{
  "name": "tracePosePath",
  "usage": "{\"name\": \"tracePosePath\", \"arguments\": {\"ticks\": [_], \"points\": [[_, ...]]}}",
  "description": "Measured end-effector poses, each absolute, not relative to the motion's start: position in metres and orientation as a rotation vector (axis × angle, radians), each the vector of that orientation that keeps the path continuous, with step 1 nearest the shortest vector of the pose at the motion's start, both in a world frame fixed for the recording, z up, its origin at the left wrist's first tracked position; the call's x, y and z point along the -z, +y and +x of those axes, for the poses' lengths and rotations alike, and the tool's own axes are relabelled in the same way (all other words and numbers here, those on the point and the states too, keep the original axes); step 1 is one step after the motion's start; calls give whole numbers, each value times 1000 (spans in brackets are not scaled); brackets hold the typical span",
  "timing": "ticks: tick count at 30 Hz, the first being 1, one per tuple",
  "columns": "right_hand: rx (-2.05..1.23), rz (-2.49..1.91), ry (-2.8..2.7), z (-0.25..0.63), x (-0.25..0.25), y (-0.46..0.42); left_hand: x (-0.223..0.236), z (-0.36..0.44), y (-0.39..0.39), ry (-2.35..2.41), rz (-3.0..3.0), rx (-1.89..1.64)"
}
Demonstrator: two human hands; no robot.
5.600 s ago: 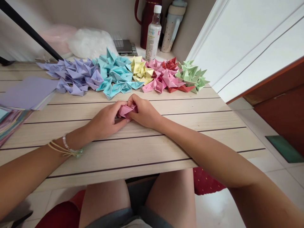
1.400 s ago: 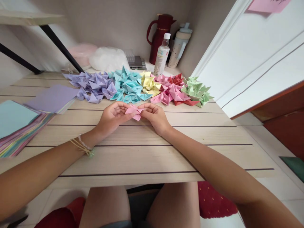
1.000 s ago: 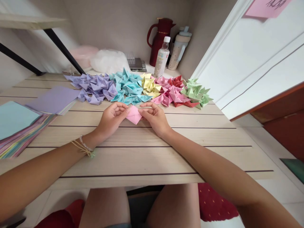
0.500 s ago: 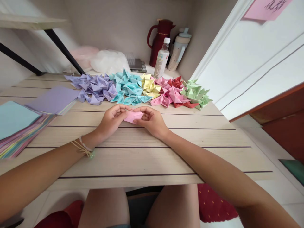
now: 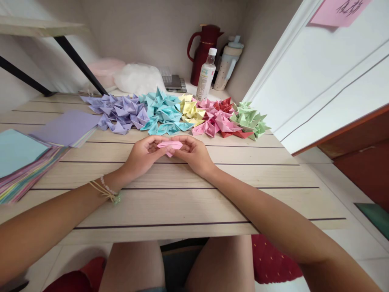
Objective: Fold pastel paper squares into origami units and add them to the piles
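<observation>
A small pink folded paper piece (image 5: 170,145) is pinched between my two hands over the middle of the wooden table (image 5: 170,198). My left hand (image 5: 143,155) grips its left end with fingers closed; a beaded bracelet sits on that wrist. My right hand (image 5: 194,153) holds its right end, fingers curled around it. Just beyond my hands lies a row of finished folded paper shapes: purple (image 5: 118,111), blue (image 5: 162,113), yellow (image 5: 190,109), pink and red (image 5: 217,117), green (image 5: 251,119).
Stacks of coloured square paper (image 5: 24,162) with a purple stack (image 5: 68,129) lie at the left. At the back stand a dark red jug (image 5: 203,50), a clear bottle (image 5: 206,75) and a spotted tumbler (image 5: 226,61). A white door (image 5: 319,73) rises at the right.
The pink piece was spread as a flat diamond a second ago; now it is pressed into a narrow flat strip between both hands. My hands have closed in on it.
</observation>
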State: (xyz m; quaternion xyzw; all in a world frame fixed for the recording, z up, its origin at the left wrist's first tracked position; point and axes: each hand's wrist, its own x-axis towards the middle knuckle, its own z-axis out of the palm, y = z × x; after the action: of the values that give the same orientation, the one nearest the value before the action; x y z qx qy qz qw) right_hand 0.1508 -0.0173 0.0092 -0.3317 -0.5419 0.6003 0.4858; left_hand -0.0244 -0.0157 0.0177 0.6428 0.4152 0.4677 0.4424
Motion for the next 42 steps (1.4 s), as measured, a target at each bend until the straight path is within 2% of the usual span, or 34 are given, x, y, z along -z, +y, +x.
{"name": "tracePosePath", "arguments": {"ticks": [12,24,42], "points": [[-1415,-883,-1360,153,-6,-15,-17,-27,-13,1194,1728,-1166],[-1114,-995,-1569,152,-9,-20,-21,-28,-15,1145,1786,-1011],[-1138,-1030,-1586,154,-7,-17,-23,-25,-24,1219,2076,-813]]}}
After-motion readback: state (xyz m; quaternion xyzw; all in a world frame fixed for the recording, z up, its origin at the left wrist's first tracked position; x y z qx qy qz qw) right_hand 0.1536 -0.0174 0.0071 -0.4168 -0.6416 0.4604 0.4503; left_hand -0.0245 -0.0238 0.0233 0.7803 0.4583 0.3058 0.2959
